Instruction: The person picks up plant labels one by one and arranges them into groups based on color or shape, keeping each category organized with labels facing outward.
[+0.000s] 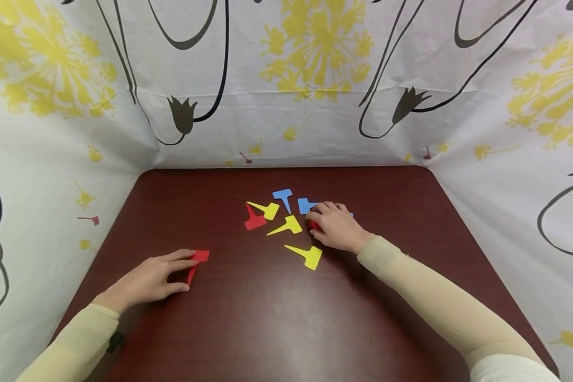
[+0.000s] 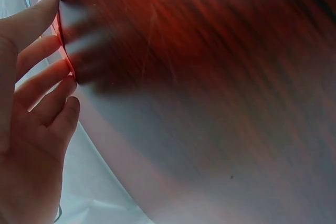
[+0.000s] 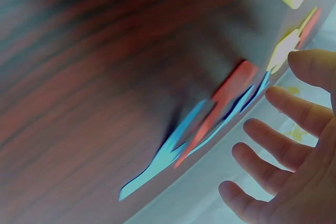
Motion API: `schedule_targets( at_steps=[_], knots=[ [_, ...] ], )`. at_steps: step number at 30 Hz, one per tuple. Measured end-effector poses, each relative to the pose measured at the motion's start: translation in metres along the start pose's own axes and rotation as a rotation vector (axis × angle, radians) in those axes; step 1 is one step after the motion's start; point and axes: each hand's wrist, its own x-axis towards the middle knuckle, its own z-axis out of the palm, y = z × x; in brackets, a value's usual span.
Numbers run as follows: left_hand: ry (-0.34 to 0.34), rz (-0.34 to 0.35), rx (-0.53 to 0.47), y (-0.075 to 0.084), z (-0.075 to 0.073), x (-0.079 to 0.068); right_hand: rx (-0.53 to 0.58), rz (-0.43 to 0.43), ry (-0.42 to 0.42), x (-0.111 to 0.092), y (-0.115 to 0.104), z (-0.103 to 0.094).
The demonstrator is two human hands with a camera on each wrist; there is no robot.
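Red T-shaped tag (image 1: 201, 256) lies apart, well left of front yellow tag (image 1: 312, 258); left hand (image 1: 155, 276) on it, thumb apart, tips touching, no pinch seen. Beyond front yellow tag, leftward: second red tag (image 1: 255, 222), upper yellow tag (image 1: 270, 212), left blue tag (image 1: 282, 195), middle yellow tag (image 1: 293, 224), colours mixed. Beyond, rightward: right blue tag (image 1: 304, 206), third red tag (image 1: 315, 227) partly under right hand (image 1: 336, 228), fingers spread, nothing gripped. Progress looks early: one tag separate, rest ungrouped.

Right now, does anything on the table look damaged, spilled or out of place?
Nothing visible looks damaged or spilled. The red tag by the right hand looks slightly untidy: it seems to overlap a blue tag.
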Motion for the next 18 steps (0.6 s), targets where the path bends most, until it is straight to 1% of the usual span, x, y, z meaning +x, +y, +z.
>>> schedule_targets(
  at_steps=[3, 6, 11, 13, 15, 18],
  knots=[
    [-0.006, -0.01, -0.022, 0.002, -0.001, 0.001, 0.057, 0.001, -0.009, 0.01, -0.004, -0.002],
    [-0.002, -0.023, -0.045, 0.003, 0.001, -0.001, 0.14, 0.011, -0.029, 0.022, -0.007, -0.003],
    [0.041, -0.036, -0.072, 0.002, 0.004, -0.002, 0.248, 0.03, -0.042, 0.045, -0.014, -0.007],
    [0.057, -0.034, -0.07, 0.001, 0.005, -0.001, 0.293, 0.043, -0.06, 0.056, -0.019, -0.01],
    [0.065, -0.025, -0.063, -0.001, 0.006, -0.001, 0.355, 0.065, -0.082, 0.068, -0.025, -0.013],
    [0.073, -0.013, -0.045, -0.002, 0.006, 0.0, 0.443, 0.121, -0.111, 0.087, -0.035, -0.015]
  ],
)
